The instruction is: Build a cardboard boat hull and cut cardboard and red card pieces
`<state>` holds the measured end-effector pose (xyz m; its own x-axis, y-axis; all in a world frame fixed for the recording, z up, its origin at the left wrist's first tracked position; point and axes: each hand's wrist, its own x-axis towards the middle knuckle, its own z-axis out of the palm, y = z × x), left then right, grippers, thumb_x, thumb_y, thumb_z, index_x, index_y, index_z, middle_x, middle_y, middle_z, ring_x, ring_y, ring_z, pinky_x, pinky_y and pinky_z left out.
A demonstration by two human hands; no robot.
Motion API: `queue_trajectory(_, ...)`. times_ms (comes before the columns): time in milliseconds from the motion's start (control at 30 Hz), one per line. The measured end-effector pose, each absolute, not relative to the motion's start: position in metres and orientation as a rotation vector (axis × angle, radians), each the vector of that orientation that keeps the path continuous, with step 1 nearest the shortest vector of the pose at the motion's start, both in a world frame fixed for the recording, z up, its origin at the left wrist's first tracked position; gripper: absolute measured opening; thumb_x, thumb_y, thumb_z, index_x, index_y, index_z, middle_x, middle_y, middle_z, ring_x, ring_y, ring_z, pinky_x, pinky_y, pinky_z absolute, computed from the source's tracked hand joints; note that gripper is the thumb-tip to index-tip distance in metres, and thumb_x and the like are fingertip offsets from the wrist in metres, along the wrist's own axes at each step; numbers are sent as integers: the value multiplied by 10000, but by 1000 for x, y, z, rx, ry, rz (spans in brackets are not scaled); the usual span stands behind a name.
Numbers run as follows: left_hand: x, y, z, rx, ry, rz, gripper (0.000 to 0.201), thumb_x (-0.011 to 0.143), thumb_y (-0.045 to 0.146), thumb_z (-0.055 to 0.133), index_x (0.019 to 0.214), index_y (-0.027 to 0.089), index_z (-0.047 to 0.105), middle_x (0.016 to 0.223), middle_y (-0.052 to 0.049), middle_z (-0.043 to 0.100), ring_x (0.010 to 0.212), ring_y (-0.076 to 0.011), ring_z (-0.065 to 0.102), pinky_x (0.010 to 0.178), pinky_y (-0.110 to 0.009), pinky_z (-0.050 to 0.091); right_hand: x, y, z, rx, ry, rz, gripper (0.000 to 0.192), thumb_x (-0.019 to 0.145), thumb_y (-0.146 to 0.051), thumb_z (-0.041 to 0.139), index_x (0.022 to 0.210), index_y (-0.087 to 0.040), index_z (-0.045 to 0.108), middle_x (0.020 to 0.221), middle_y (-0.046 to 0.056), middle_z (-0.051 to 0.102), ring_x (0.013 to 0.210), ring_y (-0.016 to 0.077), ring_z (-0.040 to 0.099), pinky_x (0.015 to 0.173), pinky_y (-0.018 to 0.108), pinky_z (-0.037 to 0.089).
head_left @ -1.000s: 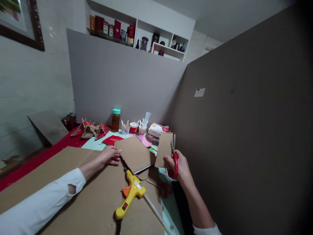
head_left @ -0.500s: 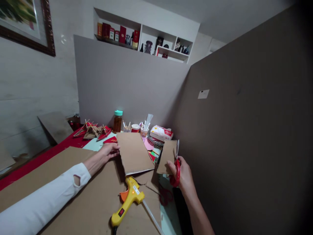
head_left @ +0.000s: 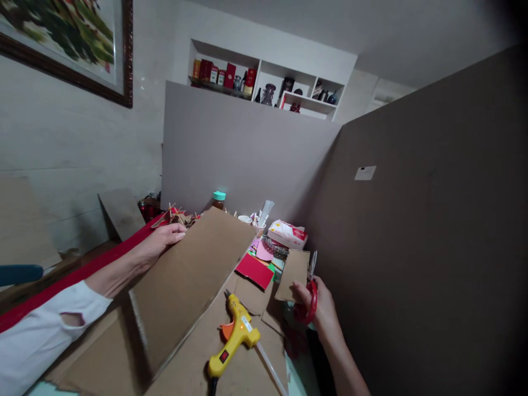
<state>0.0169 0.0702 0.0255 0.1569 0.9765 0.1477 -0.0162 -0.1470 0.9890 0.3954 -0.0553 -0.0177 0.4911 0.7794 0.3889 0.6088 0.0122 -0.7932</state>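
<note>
My left hand (head_left: pixel 165 237) is closed on the left edge of a large brown cardboard sheet (head_left: pixel 193 275), which is tilted and raised over the table. My right hand (head_left: pixel 317 302) grips red-handled scissors (head_left: pixel 314 302) with the blades pointing up. The same hand pinches a smaller cardboard piece (head_left: pixel 293 272) under its thumb. Between the hands, a yellow hot glue gun (head_left: pixel 237 335) lies on more cardboard, its small light glowing and a clear glue stick in its back. Just beyond it is a red piece (head_left: pixel 256 270).
At the back stand a jar with a teal lid (head_left: pixel 219 196), cups of sticks and pens (head_left: pixel 259 226), and a tissue pack (head_left: pixel 287 234). Red stick-and-cardboard crafts (head_left: pixel 175 214) sit at the back left. A grey partition (head_left: pixel 412 231) rises close on the right.
The cardboard in my left hand has swung left and toward me, showing a longer face and uncovering the red piece. My view has shifted left; my right hand still holds scissors and cardboard.
</note>
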Motion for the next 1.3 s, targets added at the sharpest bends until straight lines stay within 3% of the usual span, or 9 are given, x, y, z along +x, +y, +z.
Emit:
queue_trajectory(133,7,50,27,1712,1123,1167,317,723,515,708,715,207,632,648,-1,593,610,-196,525,572,-274,370,394,-62,-8,-1767,-1178,90,511,693,-633,583,959,-197,589,664,79,654,637,309,645,629,394,471)
queue_trajectory(233,10,40,26,1933,1269,1252,310,809,488,599,647,226,561,665,-7,565,680,-211,499,636,-295,335,393,-70,2,-1781,-1127,-12,617,726,-636,548,1126,-167,554,814,141,663,772,351,639,692,423,453)
queue_trajectory(333,18,31,23,2101,1396,1270,302,889,424,462,652,238,487,629,-2,519,645,-209,476,650,-319,295,382,-76,9,-1732,-1138,36,635,758,-664,547,1161,-173,531,841,129,651,750,310,625,666,391,468)
queue_trajectory(467,26,21,20,2275,1501,1184,280,922,375,376,681,247,435,575,16,445,552,-192,417,612,-337,237,346,-83,9,-1551,-1299,447,537,849,-722,475,1012,-219,566,745,38,634,539,177,561,510,285,466)
queue_trajectory(567,31,18,19,2358,1551,1132,272,927,374,344,724,246,474,581,7,446,554,-199,420,604,-342,234,315,-92,9,-1190,-1314,1013,503,826,-679,619,1016,-217,553,763,10,612,582,146,557,532,253,466)
queue_trajectory(700,34,17,18,2428,1557,1074,318,934,409,345,718,242,505,586,-10,494,557,-198,437,604,-338,282,293,-108,15,-1167,-1416,1180,498,692,-468,858,1018,-200,593,781,-23,577,634,106,505,594,214,436)
queue_trajectory(1033,30,24,15,2339,1427,1043,398,947,499,405,767,227,633,724,-24,680,661,-205,596,643,-293,425,276,-103,-22,-1208,-1392,1139,498,684,-526,768,998,-186,584,627,-72,451,519,84,361,489,213,310)
queue_trajectory(1200,19,21,21,2190,1502,1222,270,882,498,557,898,258,678,911,-3,741,807,-214,650,732,-284,460,289,-92,-39,-1174,-1197,991,501,717,-541,769,1038,-197,596,727,-26,559,609,125,502,574,230,411)
queue_trajectory(1300,5,25,24,2041,1630,1420,216,830,485,626,865,290,711,876,25,734,806,-211,648,670,-252,472,293,-88,-38,-1071,-1002,982,507,748,-526,777,1095,-217,574,834,6,621,708,167,600,639,255,483)
